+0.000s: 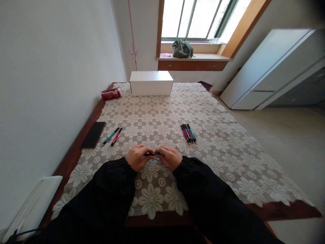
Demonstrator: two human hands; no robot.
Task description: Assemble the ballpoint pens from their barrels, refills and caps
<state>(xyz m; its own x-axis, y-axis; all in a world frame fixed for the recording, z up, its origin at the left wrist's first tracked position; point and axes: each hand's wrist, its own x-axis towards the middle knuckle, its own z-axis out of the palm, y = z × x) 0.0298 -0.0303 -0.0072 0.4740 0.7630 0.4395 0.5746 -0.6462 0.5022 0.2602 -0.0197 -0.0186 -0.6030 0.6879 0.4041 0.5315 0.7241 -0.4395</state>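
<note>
Broadly, the worktop (83, 135) fills the middle of the frame, its dark wooden edge showing along the left and bottom, and a lace cloth (223, 149) with a flower pattern covers nearly all of it. At the far end, upper centre, a white box (151, 83) stands square on the cloth, with a red packet (111, 93) just left of it near the wall. A dark phone (93, 134) lies flat on the bare wood at the left edge, off the cloth. Two pens (113, 136) lie side by side beside the phone, apart from a tighter bunch of pens (188, 133) right of centre, which suggests two separate groups.

Both sleeves come up from the bottom of the frame, wrists resting on the cloth, knuckles up. The left hand (136, 157) and right hand (170, 157) meet at centre, fingers curled inward, each grip closed on one end of a teal pen (154, 154) held level between them, just above the cloth. Holding both ends looks suited to pulling or twisting it.
</note>
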